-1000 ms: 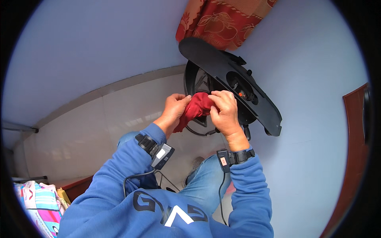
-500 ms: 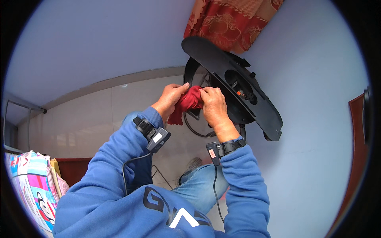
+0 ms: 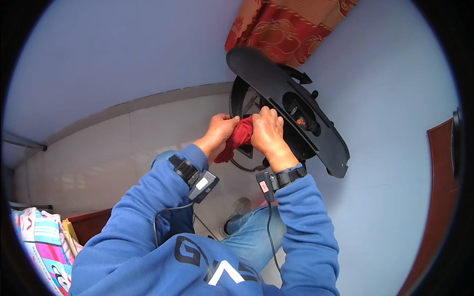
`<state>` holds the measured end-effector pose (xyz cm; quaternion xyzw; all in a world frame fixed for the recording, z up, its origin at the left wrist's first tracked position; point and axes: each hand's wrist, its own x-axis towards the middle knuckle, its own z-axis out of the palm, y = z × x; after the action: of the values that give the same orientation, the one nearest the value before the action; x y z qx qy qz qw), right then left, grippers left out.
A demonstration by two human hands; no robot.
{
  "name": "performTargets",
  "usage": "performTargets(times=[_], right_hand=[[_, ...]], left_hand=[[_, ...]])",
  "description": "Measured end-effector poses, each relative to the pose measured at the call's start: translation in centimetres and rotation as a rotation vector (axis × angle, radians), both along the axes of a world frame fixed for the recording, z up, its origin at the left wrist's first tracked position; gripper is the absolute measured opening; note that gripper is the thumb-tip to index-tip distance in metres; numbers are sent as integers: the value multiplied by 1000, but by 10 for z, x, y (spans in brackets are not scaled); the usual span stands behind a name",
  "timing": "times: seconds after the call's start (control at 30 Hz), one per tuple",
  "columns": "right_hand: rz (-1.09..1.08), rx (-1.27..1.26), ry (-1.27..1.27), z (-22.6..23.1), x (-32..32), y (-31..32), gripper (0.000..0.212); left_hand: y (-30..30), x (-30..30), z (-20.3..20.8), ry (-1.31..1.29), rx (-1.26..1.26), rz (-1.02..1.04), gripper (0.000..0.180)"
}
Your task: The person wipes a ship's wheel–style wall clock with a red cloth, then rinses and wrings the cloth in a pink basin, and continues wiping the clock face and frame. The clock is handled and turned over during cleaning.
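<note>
Between my two hands a crumpled red cloth (image 3: 238, 139) is held up, its loose end hanging below the left fingers. My left hand (image 3: 220, 132) pinches it on one side, thumb on top. On the other side my right hand (image 3: 269, 132) is closed on the cloth, its fingers curled at the edge of a large black machine (image 3: 256, 69). This has a long, round-ended black panel, leaning diagonally, with an oval recess that shows a small orange part (image 3: 299, 121). Whether the right fingers touch the panel I cannot tell. Wrist straps with small black boxes sit on both forearms.
A red patterned curtain (image 3: 284, 32) hangs behind the machine, against pale blue walls (image 3: 390, 143). Below lies a tiled floor (image 3: 98, 148). Colourful printed fabric (image 3: 42, 241) is at the lower left, a reddish-brown panel (image 3: 437, 187) at the far right. Cables (image 3: 270, 241) run from the wrist boxes.
Both hands have shifted slightly right and down with the cloth, and the right fingers have curled more tightly. The view has moved a little. The black machine stays in place.
</note>
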<state>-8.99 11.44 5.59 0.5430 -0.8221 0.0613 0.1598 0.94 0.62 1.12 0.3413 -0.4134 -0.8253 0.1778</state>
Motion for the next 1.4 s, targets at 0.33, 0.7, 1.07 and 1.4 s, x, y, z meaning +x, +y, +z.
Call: performTargets(times=[0.33,0.7,1.07,1.4], right_hand=[[128,-110,-77,-2,-20,-1,4],[111,35,36,4,-19,-6,12],[174,-77,-179,24,-24,17,26],[278,-177,-263,30,-20,23,26]], left_hand=[[7,-15,1,-7,119,95,28],[8,-16,-4,54,117,89,26],[23,-32,9,-180,-148,31,40],[29,-44,1,-179,-125,79,39]])
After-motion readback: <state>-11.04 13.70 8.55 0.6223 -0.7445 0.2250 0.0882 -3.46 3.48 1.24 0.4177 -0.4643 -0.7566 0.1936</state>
